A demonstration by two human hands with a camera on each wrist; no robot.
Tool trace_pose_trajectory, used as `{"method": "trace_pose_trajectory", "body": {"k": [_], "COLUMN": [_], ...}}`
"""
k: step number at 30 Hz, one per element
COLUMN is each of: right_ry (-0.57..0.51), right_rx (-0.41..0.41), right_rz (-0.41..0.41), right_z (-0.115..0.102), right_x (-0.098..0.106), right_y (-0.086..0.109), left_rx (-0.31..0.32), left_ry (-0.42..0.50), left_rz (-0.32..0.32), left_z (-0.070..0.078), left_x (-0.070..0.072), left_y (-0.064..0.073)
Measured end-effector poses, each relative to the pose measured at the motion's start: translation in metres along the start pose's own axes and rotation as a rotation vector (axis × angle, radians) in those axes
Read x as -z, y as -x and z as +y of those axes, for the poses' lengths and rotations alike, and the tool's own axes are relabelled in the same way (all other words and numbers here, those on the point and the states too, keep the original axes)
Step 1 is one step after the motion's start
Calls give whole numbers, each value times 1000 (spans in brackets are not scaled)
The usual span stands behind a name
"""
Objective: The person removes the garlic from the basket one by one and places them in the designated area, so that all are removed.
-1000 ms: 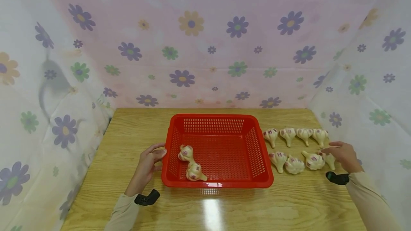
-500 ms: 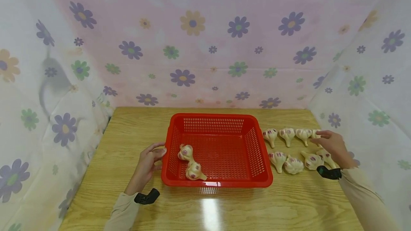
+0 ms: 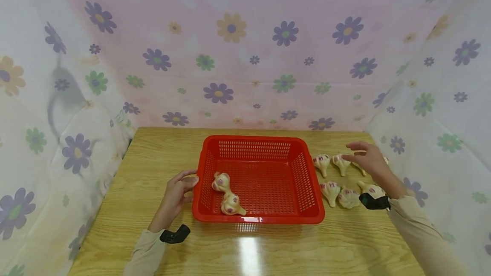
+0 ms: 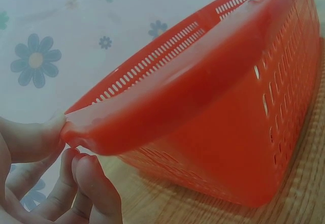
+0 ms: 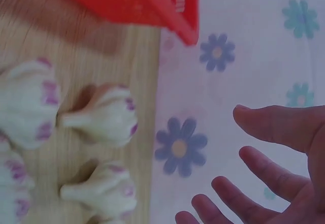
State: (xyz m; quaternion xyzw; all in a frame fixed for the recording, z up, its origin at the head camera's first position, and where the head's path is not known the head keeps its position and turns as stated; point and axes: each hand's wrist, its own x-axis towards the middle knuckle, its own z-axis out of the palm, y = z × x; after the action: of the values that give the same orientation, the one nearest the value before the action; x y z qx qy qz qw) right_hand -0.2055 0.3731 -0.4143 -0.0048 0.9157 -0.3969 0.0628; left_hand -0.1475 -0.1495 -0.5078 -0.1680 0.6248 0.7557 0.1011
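Note:
A red plastic basket with slotted walls stands on the wooden table. Two garlic bulbs lie inside it at the left. At the basket's left rim, my left hand pinches the edge between thumb and fingers, as the left wrist view also shows. To the right of the basket are two rows of garlic bulbs, whitish with purple marks. Over the back row hovers my right hand, fingers spread apart and nothing in them; it hides some bulbs. In the right wrist view, garlic bulbs lie left of that hand.
A flowered cloth hangs behind the table and along both sides. Bare wooden tabletop shows left of the basket and in front of it. A black wrist device sits on each forearm.
My right hand has moved left and upward from the right end of the front row to above the back row. My left hand stays on the basket rim.

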Motion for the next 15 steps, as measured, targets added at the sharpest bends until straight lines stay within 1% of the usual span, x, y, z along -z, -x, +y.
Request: {"method": "trace_pose_trajectory", "body": {"k": [2,8,11,15], "right_ry": [8,-1,-15,-28], "right_rx": [24,87,111,133], "right_rz": [1,-39,-62,-98], "right_z": [-9,-35,-47,-58], "right_x": [-5,-22,-31,-45], "right_y": [-1,-3,-3,-5], "left_rx": [3,15,8,-5], "left_ry": [-1,-4,-9,-12], "left_rz": [8,14,16,14], "left_z": [0,0,0,-2], "left_x": [0,0,0,0], "left_y": [-1,0,0,1]}}
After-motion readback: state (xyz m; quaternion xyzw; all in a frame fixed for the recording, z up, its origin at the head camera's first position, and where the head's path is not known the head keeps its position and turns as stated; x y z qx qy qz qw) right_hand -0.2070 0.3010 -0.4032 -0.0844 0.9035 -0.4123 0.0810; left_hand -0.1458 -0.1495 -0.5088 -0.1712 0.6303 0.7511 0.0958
